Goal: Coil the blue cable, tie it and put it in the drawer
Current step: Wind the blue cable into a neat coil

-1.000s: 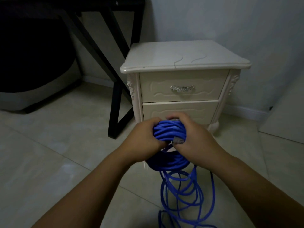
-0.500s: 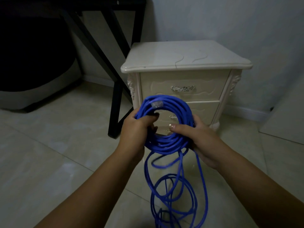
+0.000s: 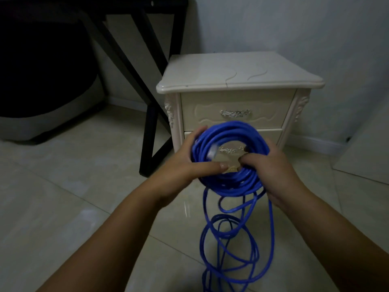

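The blue cable (image 3: 231, 133) is wound into a round coil held upright in front of the cream nightstand (image 3: 237, 74). My left hand (image 3: 185, 163) grips the coil's left side, thumb lying across its lower inner edge. My right hand (image 3: 271, 165) grips the right side, fingers curled through the coil's opening. A clear plug (image 3: 212, 153) on the cable end sticks into the opening at the left. Loose loops (image 3: 231, 239) hang from the coil down to the floor. Both drawers (image 3: 233, 111) are closed; the lower one shows partly through the coil.
A black table frame (image 3: 151, 127) stands left of the nightstand, one leg close to my left hand. A dark rounded object (image 3: 42, 81) sits under that table. Pale floor tiles (image 3: 73, 186) spread around. A light panel (image 3: 366, 152) leans at the right.
One second ago both hands squeezed the bunched cable low. The coil has since been raised and opened into a round ring, and my hands now sit on its opposite sides.
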Tool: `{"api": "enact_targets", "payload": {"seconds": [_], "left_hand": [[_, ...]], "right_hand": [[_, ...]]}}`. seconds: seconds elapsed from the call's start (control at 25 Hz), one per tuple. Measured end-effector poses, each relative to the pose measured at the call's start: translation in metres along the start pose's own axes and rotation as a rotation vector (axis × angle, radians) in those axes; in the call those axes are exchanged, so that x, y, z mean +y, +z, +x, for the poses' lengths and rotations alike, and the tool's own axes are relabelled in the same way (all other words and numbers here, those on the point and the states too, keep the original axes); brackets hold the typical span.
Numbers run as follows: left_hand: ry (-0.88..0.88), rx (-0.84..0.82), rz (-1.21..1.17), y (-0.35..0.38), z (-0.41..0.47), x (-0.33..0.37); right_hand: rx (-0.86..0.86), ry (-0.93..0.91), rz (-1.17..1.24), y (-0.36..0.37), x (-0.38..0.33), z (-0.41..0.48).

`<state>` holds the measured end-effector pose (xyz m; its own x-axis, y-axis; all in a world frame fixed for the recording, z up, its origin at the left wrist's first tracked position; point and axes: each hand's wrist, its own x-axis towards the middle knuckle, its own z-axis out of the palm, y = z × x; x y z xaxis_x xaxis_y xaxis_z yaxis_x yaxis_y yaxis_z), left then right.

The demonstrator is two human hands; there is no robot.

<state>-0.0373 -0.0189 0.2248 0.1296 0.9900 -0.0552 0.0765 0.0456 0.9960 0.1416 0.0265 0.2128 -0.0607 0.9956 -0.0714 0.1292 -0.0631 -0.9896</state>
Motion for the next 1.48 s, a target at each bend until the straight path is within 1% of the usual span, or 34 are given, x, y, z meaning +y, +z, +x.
{"api": "enact_targets", "payload": {"seconds": [0.08,0.12,0.16,0.2,0.28,0.32,0.4,0.48,0.52,0.6,0.72,0.8,0.84,0.92,1.0,1.04,1.12,1.2,1.24,1.28,1.36,1.4,1.44,1.48], "left_hand": [[0.002,-0.156,0.083,-0.012,-0.001,0.003],[-0.01,-0.219,0.149,-0.013,-0.002,0.003],[-0.016,-0.223,0.234,-0.01,-0.003,0.002],[0.005,-0.163,0.336,-0.005,-0.003,-0.001],[0.116,0.038,0.53,0.006,0.001,-0.01],[0.166,0.118,0.591,0.011,0.002,-0.014],[0.211,0.203,0.633,0.015,0.004,-0.02],[0.243,0.26,0.611,0.018,0.006,-0.02],[0.258,0.289,0.58,0.019,0.006,-0.017],[0.267,0.345,0.485,0.022,0.008,-0.01],[0.2,0.424,0.293,0.023,0.01,-0.003],[0.161,0.484,0.189,0.024,0.011,-0.004],[0.135,0.52,0.104,0.024,0.011,-0.005],[0.08,0.565,-0.177,0.024,0.014,-0.007],[0.032,0.54,-0.433,0.025,0.016,-0.01],[0.011,0.501,-0.492,0.028,0.017,-0.011],[-0.034,0.378,-0.499,0.032,0.014,-0.012],[-0.082,0.258,-0.395,0.031,0.011,-0.009],[-0.094,0.227,-0.292,0.026,0.011,-0.006],[-0.081,0.219,-0.169,0.019,0.011,-0.004],[-0.003,0.187,0.098,0.008,0.009,-0.001],[0.042,0.119,0.254,0.006,0.007,0.0],[0.087,0.046,0.428,0.006,0.005,-0.002],[0.127,0.01,0.59,0.009,0.004,-0.006]], "right_hand": [[-0.027,-0.14,-0.338,0.0,-0.006,-0.005],[-0.048,-0.194,-0.443,0.002,-0.007,-0.008],[-0.071,-0.233,-0.508,0.005,-0.007,-0.011],[-0.09,-0.274,-0.572,0.008,-0.005,-0.014],[-0.114,-0.387,-0.726,0.014,-0.001,-0.017],[-0.114,-0.445,-0.786,0.016,0.0,-0.018],[-0.099,-0.52,-0.839,0.015,0.0,-0.018],[-0.105,-0.538,-0.832,0.012,-0.001,-0.016],[-0.116,-0.519,-0.782,0.01,-0.003,-0.014],[-0.145,-0.426,-0.588,0.005,-0.007,-0.009],[-0.184,-0.256,-0.274,-0.004,-0.008,-0.004],[-0.192,-0.171,-0.11,-0.004,-0.003,-0.004],[-0.193,-0.138,-0.033,-0.002,0.001,-0.005],[-0.215,-0.057,0.153,0.005,0.009,-0.005],[-0.239,0.016,0.374,0.014,0.017,-0.007],[-0.212,0.025,0.435,0.016,0.021,-0.007],[-0.1,0.054,0.462,0.019,0.022,-0.006],[-0.028,0.065,0.453,0.015,0.019,-0.003],[-0.024,0.054,0.413,0.011,0.013,-0.002],[-0.035,0.009,0.287,0.007,0.007,-0.002],[-0.117,-0.174,-0.192,0.003,-0.002,-0.005],[-0.179,-0.271,-0.409,0.006,-0.002,-0.009],[-0.225,-0.346,-0.557,0.009,0.0,-0.013],[-0.251,-0.385,-0.63,0.013,0.003,-0.016]]}}
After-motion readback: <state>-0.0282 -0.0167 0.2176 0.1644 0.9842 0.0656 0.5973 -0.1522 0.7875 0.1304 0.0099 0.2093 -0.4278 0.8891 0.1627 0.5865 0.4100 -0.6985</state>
